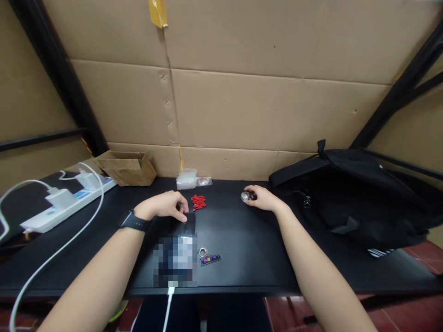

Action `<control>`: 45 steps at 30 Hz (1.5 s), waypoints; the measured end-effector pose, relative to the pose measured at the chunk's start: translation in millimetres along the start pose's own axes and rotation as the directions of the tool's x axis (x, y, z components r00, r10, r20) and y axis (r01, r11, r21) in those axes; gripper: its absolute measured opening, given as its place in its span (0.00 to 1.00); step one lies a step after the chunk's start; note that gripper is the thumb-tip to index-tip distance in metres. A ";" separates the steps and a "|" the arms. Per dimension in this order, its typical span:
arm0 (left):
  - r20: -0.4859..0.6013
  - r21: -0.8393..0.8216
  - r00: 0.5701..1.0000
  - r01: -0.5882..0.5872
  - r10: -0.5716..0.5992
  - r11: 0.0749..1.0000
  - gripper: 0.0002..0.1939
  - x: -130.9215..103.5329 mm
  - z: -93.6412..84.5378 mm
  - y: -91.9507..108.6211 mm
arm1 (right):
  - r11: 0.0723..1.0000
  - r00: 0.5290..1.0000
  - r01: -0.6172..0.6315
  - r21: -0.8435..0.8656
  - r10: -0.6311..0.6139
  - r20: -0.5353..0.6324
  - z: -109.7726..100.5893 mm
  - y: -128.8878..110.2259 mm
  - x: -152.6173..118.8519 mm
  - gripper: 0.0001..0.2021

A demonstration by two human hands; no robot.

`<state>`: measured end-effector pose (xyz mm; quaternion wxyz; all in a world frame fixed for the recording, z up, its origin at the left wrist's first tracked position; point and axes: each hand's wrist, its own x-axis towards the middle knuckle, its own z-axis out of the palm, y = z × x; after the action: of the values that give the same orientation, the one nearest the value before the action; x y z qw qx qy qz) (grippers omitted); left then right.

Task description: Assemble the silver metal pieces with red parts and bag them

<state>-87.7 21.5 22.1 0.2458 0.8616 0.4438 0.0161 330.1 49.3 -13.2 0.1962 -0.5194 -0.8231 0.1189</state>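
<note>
My left hand (169, 205), with a dark watch on its wrist, is curled at the upper edge of a dark, glossy flat object (190, 226). The thumb lies on that object, and the other fingertips are partly hidden. Farther right, my right hand (265, 198) has its fingers closed around a small round silvery, clear object (245, 197) just at the tabletop. Beside my left fingertips lies a pile of red pieces (198, 202). Nearer me are a metal ring (203, 251) and a small colourful strip (210, 259).
A pixelated area hides an item joined to a white cable (168, 304). On the left stand a power strip (69, 207) with chargers and an open cardboard box (126, 168). Clear plastic packets (187, 180) lie at the back. A black bag (360, 198) fills the right side.
</note>
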 end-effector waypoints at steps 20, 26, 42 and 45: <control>-0.421 0.284 0.885 -0.076 0.196 0.956 0.03 29.6 33.2 12.6 | 1.000 0.999 0.016 0.022 -0.016 -0.041 2.1 -11.0 0.7 0.21; -0.404 0.285 0.893 -0.085 0.200 0.955 0.02 28.7 35.8 14.1 | 0.999 1.000 0.005 0.044 -0.004 -0.016 -1.2 -7.0 0.6 0.19; -0.633 0.193 0.738 -0.141 0.233 0.971 0.05 24.4 36.3 52.4 | 0.991 0.979 0.050 0.125 -0.024 -0.201 -6.7 -29.6 -0.7 0.21; -0.634 0.179 0.739 -0.145 0.227 0.973 0.03 26.1 40.1 57.5 | 0.984 0.973 0.102 0.144 -0.069 -0.220 0.7 -48.6 0.0 0.23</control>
<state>-18.5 -2.7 7.1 0.0226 0.8551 0.4131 0.3125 290.5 28.3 5.6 0.3283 -0.4764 -0.8072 0.1168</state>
